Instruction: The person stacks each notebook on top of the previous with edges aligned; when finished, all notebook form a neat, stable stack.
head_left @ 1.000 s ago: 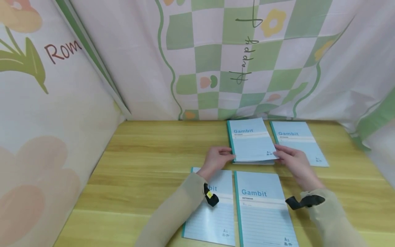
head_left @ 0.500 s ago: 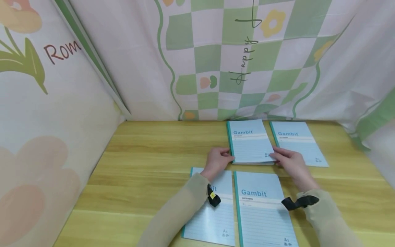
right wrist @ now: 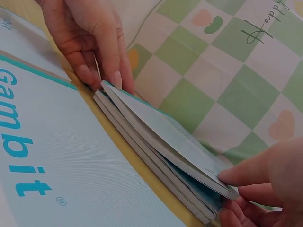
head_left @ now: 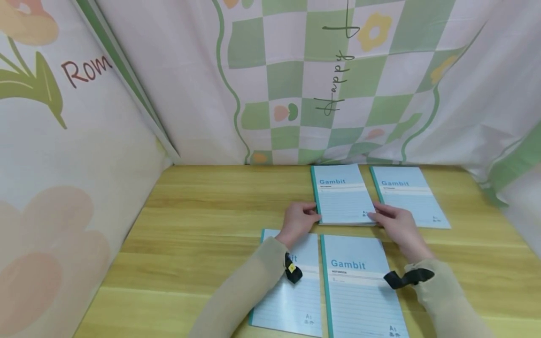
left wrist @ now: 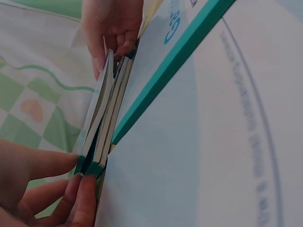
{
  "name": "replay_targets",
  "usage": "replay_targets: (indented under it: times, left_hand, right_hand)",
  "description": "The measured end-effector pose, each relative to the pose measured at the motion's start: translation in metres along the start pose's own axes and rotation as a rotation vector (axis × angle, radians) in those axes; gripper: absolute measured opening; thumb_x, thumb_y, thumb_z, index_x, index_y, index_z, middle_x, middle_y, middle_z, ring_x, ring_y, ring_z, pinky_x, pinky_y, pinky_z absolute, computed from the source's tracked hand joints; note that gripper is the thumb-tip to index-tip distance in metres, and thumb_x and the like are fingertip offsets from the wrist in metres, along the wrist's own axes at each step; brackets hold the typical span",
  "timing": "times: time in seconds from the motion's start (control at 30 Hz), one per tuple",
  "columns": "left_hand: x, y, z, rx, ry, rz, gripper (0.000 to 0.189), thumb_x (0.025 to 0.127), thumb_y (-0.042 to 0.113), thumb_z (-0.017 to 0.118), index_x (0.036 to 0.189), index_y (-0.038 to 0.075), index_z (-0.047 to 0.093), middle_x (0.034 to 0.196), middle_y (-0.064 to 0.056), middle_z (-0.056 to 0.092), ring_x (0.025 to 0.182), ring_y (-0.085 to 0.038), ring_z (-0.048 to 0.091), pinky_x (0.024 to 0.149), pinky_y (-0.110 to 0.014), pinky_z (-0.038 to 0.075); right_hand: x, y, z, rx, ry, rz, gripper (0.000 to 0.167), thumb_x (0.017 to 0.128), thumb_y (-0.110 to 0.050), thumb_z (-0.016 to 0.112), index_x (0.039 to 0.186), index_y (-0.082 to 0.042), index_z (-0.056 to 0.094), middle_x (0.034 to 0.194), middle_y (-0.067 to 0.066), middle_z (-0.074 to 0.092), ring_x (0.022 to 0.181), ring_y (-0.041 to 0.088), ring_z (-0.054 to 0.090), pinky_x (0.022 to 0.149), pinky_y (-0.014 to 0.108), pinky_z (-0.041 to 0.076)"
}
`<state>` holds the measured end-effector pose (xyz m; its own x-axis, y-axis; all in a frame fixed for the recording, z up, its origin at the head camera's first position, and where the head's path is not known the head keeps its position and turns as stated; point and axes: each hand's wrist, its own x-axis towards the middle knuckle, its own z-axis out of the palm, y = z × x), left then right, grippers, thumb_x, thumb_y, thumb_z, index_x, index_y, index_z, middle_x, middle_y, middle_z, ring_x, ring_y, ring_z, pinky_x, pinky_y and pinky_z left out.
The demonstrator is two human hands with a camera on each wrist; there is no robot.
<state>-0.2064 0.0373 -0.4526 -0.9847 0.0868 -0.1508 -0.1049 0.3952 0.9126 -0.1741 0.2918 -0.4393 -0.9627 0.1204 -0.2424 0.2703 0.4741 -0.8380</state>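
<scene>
A light-blue "Gambit" notebook (head_left: 341,199) with a teal spine lies at the top of a small stack near the back of the table. My left hand (head_left: 297,220) pinches its near spine corner, and my right hand (head_left: 397,226) pinches the opposite near corner, thumb on the cover. In the right wrist view, a narrow gap separates the top notebook (right wrist: 163,130) from the lower notebooks (right wrist: 154,165), widest toward the right hand. From the left wrist, the fingers (left wrist: 85,194) show at the teal spine ends.
Another matching notebook (head_left: 412,195) lies just right of the stack. Two more, a left notebook (head_left: 291,300) partly under my left forearm and a right notebook (head_left: 363,291), lie in front. A patterned curtain (head_left: 321,84) hangs right behind the wooden table (head_left: 203,206).
The top notebook has come down and shifted slightly left, now lining up more closely with the stack. My right hand has moved a little left with it; the left hand has barely moved.
</scene>
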Motion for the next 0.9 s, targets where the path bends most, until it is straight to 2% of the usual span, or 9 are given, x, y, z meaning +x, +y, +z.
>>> replay_targets:
  times: [0.1,0.27,0.53,0.9]
  left_hand:
    - [0.0002,-0.0003,-0.0002,0.002,-0.002,0.011,0.039,0.089,0.009,0.079,0.127,0.015,0.072,0.088,0.011,0.065,0.082,-0.006,0.06,0.075,-0.025,0.055]
    - [0.0011,-0.0004,0.0011,0.018,-0.002,0.015,0.039,0.089,0.006,0.079,0.127,0.014,0.072,0.095,0.008,0.068,0.089,-0.006,0.061,0.081,-0.025,0.056]
    - [0.0015,0.0008,0.0034,0.028,-0.003,-0.001,0.039,0.09,0.006,0.078,0.127,0.014,0.071,0.099,0.007,0.068,0.093,-0.007,0.062,0.085,-0.027,0.055]
    - [0.0014,0.0015,0.0022,0.052,-0.022,0.005,0.037,0.093,0.011,0.076,0.13,0.013,0.07,0.1,0.008,0.067,0.093,-0.008,0.06,0.085,-0.028,0.055]
  right_hand:
    - [0.0016,0.0012,0.001,-0.003,0.006,0.002,0.066,0.104,-0.038,0.059,0.157,-0.006,0.035,0.156,0.026,0.038,0.14,0.042,0.038,0.108,0.056,0.04]
    - [0.0036,0.0026,0.0027,-0.018,0.012,0.0,0.065,0.104,-0.036,0.059,0.156,-0.005,0.036,0.156,0.025,0.037,0.142,0.043,0.034,0.109,0.057,0.039]
    - [0.0014,0.0027,0.003,-0.039,0.024,-0.018,0.062,0.103,-0.034,0.06,0.155,-0.007,0.039,0.155,0.024,0.04,0.146,0.046,0.026,0.113,0.062,0.03]
    - [-0.0006,0.0027,0.0056,-0.061,0.015,-0.041,0.072,0.101,-0.045,0.062,0.155,-0.005,0.038,0.154,0.025,0.041,0.144,0.046,0.03,0.111,0.061,0.034]
